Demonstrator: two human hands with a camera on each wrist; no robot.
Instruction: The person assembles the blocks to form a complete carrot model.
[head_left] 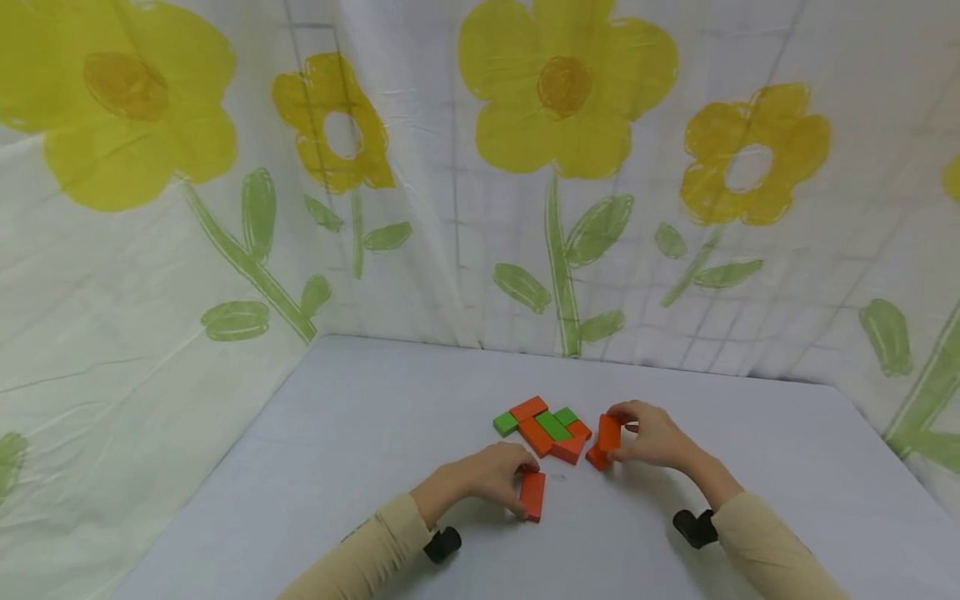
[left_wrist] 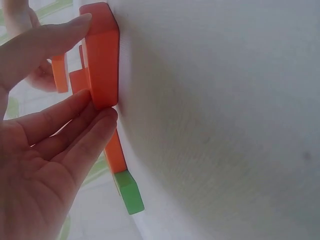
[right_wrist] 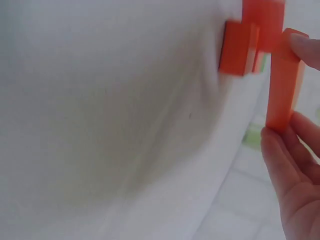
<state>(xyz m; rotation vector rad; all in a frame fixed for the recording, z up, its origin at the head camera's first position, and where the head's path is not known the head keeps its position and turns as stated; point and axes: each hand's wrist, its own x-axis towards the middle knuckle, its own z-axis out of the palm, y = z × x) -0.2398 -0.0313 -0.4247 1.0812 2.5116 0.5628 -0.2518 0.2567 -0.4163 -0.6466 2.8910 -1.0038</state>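
Note:
My left hand (head_left: 489, 473) pinches the ends of a red-orange rectangular block (head_left: 532, 498) between thumb and fingers. In the left wrist view this block (left_wrist: 102, 60) rests on the white surface. Farther right, my right hand (head_left: 654, 435) holds an orange block (head_left: 610, 433) by its ends. The right wrist view has that block (right_wrist: 283, 85) raised off the table. Below it in the head view lies another orange block (head_left: 597, 458), partly covered. Between the hands and slightly beyond them, several orange and green blocks (head_left: 536, 435) lie flat in a group, touching one another.
The white table (head_left: 360, 417) extends around the blocks on all sides. Behind it hangs a white curtain (head_left: 420, 275) printed with yellow flowers. Black wrist devices, one at the left cuff (head_left: 442, 544) and one at the right cuff (head_left: 696, 528), sit under the forearms.

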